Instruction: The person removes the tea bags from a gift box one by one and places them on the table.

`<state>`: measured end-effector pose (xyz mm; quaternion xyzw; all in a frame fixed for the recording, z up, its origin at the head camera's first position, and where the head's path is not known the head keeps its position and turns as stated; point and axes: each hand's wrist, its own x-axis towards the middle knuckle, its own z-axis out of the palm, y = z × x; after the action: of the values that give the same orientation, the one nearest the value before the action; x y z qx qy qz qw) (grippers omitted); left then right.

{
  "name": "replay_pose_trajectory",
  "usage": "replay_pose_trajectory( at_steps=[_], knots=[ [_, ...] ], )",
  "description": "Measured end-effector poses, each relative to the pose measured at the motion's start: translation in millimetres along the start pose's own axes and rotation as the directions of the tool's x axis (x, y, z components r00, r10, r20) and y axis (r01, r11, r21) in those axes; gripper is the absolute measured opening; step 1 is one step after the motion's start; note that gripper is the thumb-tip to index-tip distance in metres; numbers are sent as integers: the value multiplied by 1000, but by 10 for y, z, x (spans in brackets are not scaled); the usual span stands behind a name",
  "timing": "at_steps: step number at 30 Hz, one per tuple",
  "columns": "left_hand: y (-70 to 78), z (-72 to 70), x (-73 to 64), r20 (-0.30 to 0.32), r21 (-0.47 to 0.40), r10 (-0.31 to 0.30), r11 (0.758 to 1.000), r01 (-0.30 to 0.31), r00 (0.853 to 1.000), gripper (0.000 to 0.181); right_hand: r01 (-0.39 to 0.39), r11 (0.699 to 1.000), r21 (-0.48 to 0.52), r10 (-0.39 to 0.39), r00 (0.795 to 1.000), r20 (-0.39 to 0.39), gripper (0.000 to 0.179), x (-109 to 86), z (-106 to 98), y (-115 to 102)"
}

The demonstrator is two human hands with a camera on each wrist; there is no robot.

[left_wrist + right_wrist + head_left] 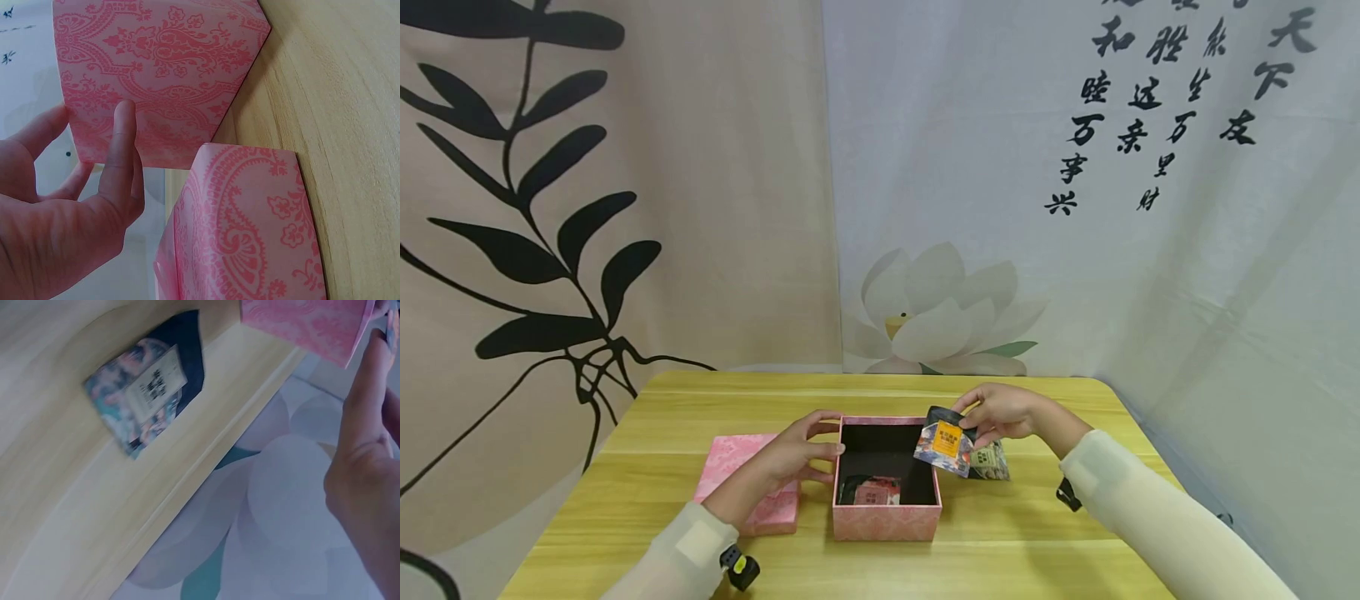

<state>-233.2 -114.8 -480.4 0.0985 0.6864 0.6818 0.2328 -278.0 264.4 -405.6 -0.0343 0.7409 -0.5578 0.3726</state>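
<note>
A pink patterned box (886,523) stands uncovered on the table, its inside dark. My left hand (808,450) rests its fingertips against the box's left side; in the left wrist view the fingers of that hand (81,187) reach up along the box's patterned wall (162,56). A small sachet with an orange label (945,442) is pinched by my right hand (1003,410) over the box's right rim. Another sachet, with a red label (877,492), lies inside the box at the near end. In the right wrist view my right hand (369,450) is partly cut off.
Left of the box lies its pink lid (741,462), partly behind my left forearm. A greenish sachet (991,461) lies on the wooden table (1037,533) right of the box, also visible as a sachet (150,387) in the right wrist view. A printed curtain (970,167) hangs behind.
</note>
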Motion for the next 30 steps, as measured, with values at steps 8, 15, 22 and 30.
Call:
replay_pose_trajectory(
  at_steps=[8,15,22,30],
  knots=[
    [2,3,5,-2,-2,0,1000,0,1000,62,-19,1000,-24,19,1000,-25,27,-67,-193,153],
    [-7,4,11,-10,-8,-6,1000,6,1000,60,-59,996,-63,58,998,-20,27,-91,-328,302],
    [-6,5,10,-11,-1,-6,1000,6,1000,62,-89,993,-74,88,996,-15,24,-87,-360,468],
    [-2,11,16,-16,-7,-14,1000,14,1000,64,-113,992,-63,112,993,-22,24,-42,-366,694]
  ],
)
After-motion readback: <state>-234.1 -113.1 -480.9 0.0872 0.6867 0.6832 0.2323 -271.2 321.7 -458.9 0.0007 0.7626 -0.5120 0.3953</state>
